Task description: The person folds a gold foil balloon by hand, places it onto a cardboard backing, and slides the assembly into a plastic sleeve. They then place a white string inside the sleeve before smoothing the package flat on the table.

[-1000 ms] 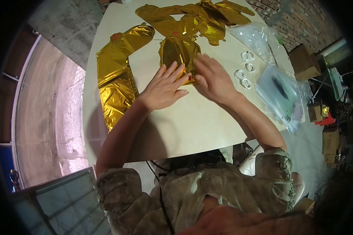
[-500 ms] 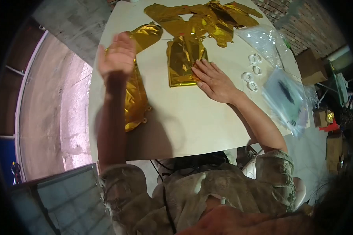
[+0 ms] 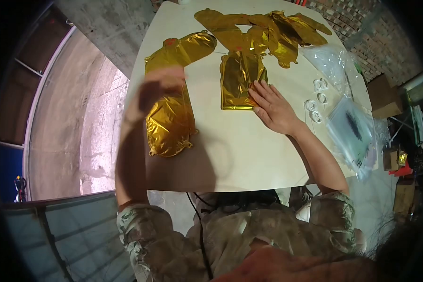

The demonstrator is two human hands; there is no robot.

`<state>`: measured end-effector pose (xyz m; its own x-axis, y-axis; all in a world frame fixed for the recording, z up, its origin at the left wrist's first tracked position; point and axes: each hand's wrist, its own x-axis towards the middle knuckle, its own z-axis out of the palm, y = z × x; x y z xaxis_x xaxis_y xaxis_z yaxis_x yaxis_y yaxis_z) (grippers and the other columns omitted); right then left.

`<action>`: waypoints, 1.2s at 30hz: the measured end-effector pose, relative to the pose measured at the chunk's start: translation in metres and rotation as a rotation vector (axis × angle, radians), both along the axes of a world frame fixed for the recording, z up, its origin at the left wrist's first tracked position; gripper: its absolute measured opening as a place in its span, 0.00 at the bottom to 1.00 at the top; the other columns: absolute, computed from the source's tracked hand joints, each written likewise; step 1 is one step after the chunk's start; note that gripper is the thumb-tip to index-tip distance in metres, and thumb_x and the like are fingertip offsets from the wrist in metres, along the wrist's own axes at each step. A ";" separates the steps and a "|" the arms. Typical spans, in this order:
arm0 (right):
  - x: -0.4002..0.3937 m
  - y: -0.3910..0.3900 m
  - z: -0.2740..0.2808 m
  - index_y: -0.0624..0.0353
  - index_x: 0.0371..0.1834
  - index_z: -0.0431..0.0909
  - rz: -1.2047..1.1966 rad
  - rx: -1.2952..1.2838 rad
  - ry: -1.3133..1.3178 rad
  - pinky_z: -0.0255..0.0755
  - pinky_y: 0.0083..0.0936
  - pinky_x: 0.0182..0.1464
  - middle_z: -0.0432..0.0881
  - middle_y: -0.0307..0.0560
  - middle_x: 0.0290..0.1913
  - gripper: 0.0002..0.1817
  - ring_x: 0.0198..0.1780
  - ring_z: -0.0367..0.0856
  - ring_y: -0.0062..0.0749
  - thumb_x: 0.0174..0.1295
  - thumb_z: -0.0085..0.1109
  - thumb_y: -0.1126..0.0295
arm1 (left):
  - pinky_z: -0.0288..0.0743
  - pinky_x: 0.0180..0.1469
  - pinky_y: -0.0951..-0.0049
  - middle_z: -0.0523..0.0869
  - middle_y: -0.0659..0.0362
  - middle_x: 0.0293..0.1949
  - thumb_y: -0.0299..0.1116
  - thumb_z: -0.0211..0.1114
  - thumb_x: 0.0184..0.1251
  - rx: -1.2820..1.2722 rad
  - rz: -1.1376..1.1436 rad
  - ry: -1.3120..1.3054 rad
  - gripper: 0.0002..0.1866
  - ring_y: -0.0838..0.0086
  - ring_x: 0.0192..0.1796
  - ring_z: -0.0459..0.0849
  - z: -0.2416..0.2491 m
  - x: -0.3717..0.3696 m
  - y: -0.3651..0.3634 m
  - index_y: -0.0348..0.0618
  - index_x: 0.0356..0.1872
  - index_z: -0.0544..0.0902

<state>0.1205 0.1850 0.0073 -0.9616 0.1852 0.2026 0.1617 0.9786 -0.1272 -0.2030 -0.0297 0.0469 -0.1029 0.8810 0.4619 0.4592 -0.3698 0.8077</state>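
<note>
My right hand lies flat with its fingers stretched out on the lower right edge of a folded gold foil balloon. Raised over the left of the table, my left hand is smeared by motion, and its fingers cannot be made out. Beneath it lies another flat gold foil balloon, bent at the top and rounded at its lower end, with small tabs along the edge. The hand and forearm cover part of that balloon's left side.
More flat gold foil balloons spread across the far end of the table. Several small white rings of ribbon sit to the right, beside clear plastic bags and crumpled clear film. Cardboard boxes stand beyond the right edge.
My left hand has turned and come down over the left balloon, from a raised open palm to a blur. My right hand stays on the folded balloon. The whole view has shifted slightly.
</note>
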 end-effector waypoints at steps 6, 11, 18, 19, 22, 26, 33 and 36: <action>0.000 -0.002 0.002 0.53 0.77 0.57 -0.005 -0.031 0.045 0.42 0.44 0.79 0.46 0.57 0.80 0.30 0.80 0.44 0.51 0.75 0.42 0.56 | 0.77 0.54 0.70 0.84 0.47 0.55 0.39 0.63 0.70 -0.388 0.376 0.132 0.30 0.63 0.55 0.85 -0.026 0.084 0.081 0.32 0.68 0.69; -0.001 0.001 -0.001 0.52 0.78 0.55 -0.001 -0.010 0.016 0.41 0.43 0.79 0.45 0.57 0.81 0.30 0.81 0.43 0.51 0.75 0.41 0.56 | 0.76 0.56 0.61 0.84 0.43 0.52 0.41 0.62 0.68 -0.570 0.638 0.214 0.25 0.53 0.55 0.84 -0.006 0.093 0.121 0.33 0.60 0.75; -0.001 0.002 -0.005 0.54 0.79 0.50 -0.026 -0.010 -0.047 0.37 0.41 0.80 0.45 0.55 0.81 0.32 0.81 0.41 0.48 0.76 0.38 0.53 | 0.66 0.69 0.56 0.74 0.42 0.65 0.48 0.53 0.74 0.047 0.324 0.760 0.29 0.51 0.68 0.72 -0.027 0.122 0.119 0.34 0.66 0.69; -0.001 0.002 -0.004 0.54 0.79 0.50 -0.038 -0.014 -0.047 0.37 0.41 0.80 0.45 0.55 0.81 0.32 0.81 0.41 0.48 0.76 0.38 0.53 | 0.66 0.69 0.56 0.74 0.42 0.65 0.48 0.53 0.74 0.049 0.312 0.761 0.29 0.51 0.68 0.72 -0.029 0.130 0.113 0.34 0.66 0.69; 0.000 0.001 -0.003 0.56 0.80 0.48 -0.036 -0.050 -0.018 0.35 0.40 0.80 0.45 0.56 0.81 0.34 0.82 0.40 0.47 0.77 0.36 0.51 | 0.46 0.77 0.51 0.62 0.44 0.74 0.51 0.50 0.76 -0.118 0.188 0.864 0.34 0.55 0.78 0.54 -0.032 0.149 0.096 0.33 0.72 0.63; -0.001 0.001 -0.004 0.60 0.79 0.49 -0.050 -0.039 -0.008 0.36 0.40 0.80 0.47 0.57 0.80 0.35 0.81 0.41 0.46 0.77 0.34 0.50 | 0.45 0.78 0.51 0.62 0.44 0.74 0.51 0.49 0.76 -0.136 0.255 0.964 0.35 0.54 0.78 0.55 -0.036 0.154 0.093 0.31 0.71 0.62; -0.001 0.001 -0.006 0.64 0.77 0.51 -0.042 -0.007 0.022 0.37 0.40 0.80 0.49 0.60 0.79 0.34 0.81 0.42 0.49 0.77 0.33 0.50 | 0.37 0.79 0.51 0.54 0.42 0.77 0.53 0.44 0.78 -0.258 0.230 0.861 0.37 0.51 0.80 0.46 -0.045 0.151 0.095 0.29 0.73 0.57; -0.001 0.001 -0.006 0.62 0.78 0.49 -0.054 -0.043 0.036 0.38 0.40 0.80 0.47 0.59 0.80 0.34 0.81 0.41 0.47 0.76 0.41 0.55 | 0.36 0.79 0.52 0.53 0.42 0.77 0.55 0.43 0.77 -0.271 0.238 0.846 0.39 0.52 0.80 0.46 -0.045 0.151 0.095 0.29 0.73 0.58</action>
